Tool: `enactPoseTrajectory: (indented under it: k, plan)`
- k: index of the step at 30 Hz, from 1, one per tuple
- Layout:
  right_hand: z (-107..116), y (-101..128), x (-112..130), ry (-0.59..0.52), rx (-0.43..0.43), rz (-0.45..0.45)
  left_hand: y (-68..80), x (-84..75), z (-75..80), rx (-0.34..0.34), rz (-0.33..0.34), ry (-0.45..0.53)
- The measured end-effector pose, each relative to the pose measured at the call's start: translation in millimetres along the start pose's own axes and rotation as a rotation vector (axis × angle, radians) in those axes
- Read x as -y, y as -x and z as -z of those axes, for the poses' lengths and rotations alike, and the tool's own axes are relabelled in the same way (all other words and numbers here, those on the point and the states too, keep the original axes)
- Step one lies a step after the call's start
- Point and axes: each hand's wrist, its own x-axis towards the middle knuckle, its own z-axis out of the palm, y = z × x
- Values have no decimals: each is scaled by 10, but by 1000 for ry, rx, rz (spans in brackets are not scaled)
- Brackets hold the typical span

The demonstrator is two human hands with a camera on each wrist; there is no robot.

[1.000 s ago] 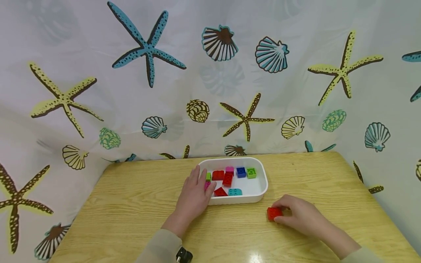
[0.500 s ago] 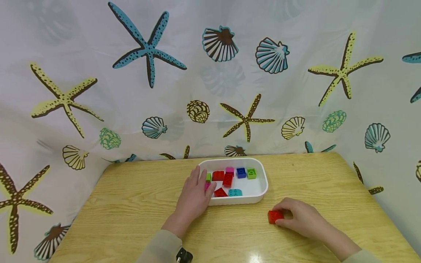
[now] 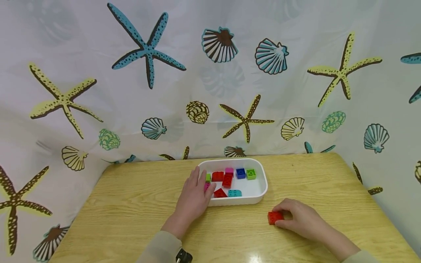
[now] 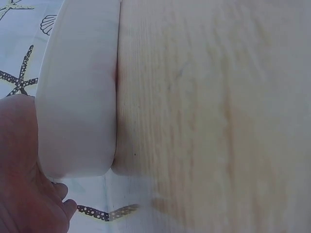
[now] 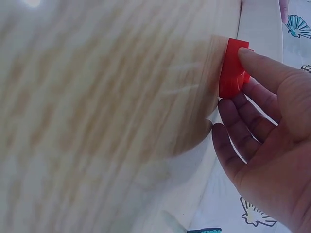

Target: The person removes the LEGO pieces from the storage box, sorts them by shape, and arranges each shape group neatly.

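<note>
My right hand (image 3: 300, 219) pinches a red toy building brick (image 3: 275, 217) between thumb and fingers, low over the wooden table, to the right of a white tray's near corner. In the right wrist view the thumb lies on one face of the red brick (image 5: 233, 68), with the fingertips on its other side. My left hand (image 3: 194, 195) holds the left end of the white tray (image 3: 236, 200); the thumb reaches over the rim and the fingers lie along the end. In the left wrist view the hand (image 4: 24, 170) sits at the tray wall (image 4: 80, 97).
Inside the tray lie several bricks: red (image 3: 227, 180), pink (image 3: 229, 170), blue (image 3: 241, 173), green (image 3: 251, 174) and turquoise (image 3: 235, 193). The left hand partly covers a green and a pink one. Behind the table (image 3: 138, 204) hangs a shell-patterned curtain (image 3: 184, 84).
My right hand and the red brick have shifted very slightly toward me. The left hand and the tray have stayed in place.
</note>
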Motion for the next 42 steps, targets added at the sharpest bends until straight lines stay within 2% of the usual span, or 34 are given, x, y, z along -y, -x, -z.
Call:
enactPoseTrajectory:
  k: [10, 18, 25, 34, 42]
  plan:
    - [7, 15, 15, -12, 0, 1, 1, 10, 6, -1, 2, 1]
    - [40, 26, 17, -62, 0, -22, 3, 24, -8, -3, 9, 21]
    - [159, 8, 87, -68, -67, 17, 10, 15, -10, 0, 17, 28]
    - [391, -209, 305, 9, -181, 124, -3, 6, -12, -4, 7, 19]
    - [447, -479, 516, 30, -162, 124, -8, 4, -9, -5, 11, 16]
